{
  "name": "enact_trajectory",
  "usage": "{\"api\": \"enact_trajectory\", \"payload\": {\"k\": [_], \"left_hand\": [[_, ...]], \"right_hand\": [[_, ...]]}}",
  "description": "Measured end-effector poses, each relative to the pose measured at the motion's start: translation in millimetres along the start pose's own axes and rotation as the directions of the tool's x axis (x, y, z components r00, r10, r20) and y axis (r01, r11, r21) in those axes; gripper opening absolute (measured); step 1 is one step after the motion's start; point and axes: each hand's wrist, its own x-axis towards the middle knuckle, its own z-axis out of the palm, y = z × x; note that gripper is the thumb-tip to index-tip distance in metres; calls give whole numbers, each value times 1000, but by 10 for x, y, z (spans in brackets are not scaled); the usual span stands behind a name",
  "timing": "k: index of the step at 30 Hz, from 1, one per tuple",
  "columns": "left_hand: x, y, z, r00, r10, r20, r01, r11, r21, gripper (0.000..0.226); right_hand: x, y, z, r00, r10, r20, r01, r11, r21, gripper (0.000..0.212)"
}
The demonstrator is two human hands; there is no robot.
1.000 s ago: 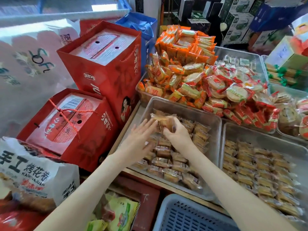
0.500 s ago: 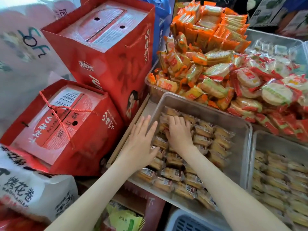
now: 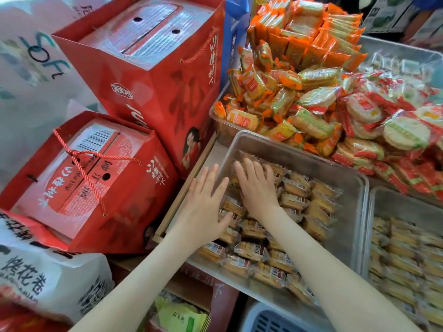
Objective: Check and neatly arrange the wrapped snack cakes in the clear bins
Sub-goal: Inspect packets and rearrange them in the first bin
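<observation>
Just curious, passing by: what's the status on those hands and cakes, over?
Left hand open, over left rim of clear bin. Right hand open, flat on wrapped cakes at far-left corner. Nothing blocking.

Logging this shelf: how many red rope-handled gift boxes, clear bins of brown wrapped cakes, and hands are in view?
Red rope-handled cardboard gift boxes: 2
Clear plastic bins of brown wrapped snack cakes: 2
Hands (left hand, right hand): 2
Total: 6
</observation>
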Motion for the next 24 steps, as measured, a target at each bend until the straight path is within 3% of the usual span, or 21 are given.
{"api": "enact_trajectory", "payload": {"k": [3,5,8,14,20,24], "left_hand": [[13,-8,13,1000,7,-12,-7,1000,-6,77],[10,-23,33,1000,19,-20,-19,1000,-13,75],[4,-26,46,999,23,-39,-23,1000,-8,76],[2,-16,27,999,18,-31,-18,1000,5,76],[-20,28,-99,1000,4,15,-4,999,-34,89],[-176,185,-183,993,73,-91,-85,986,-140,86]], "right_hand": [[-129,-27,-29,953,-186,-240,181,983,-44,56],[-218,-28,-58,935,-239,-263,239,970,-36,50],[-338,-15,-42,970,-205,-134,211,977,34,51],[-258,-116,-137,970,-234,66,235,972,-15,23],[-454,-62,-447,931,-284,-230,299,954,32,32],[-838,101,-1001,893,-200,-402,277,951,141,16]]}}
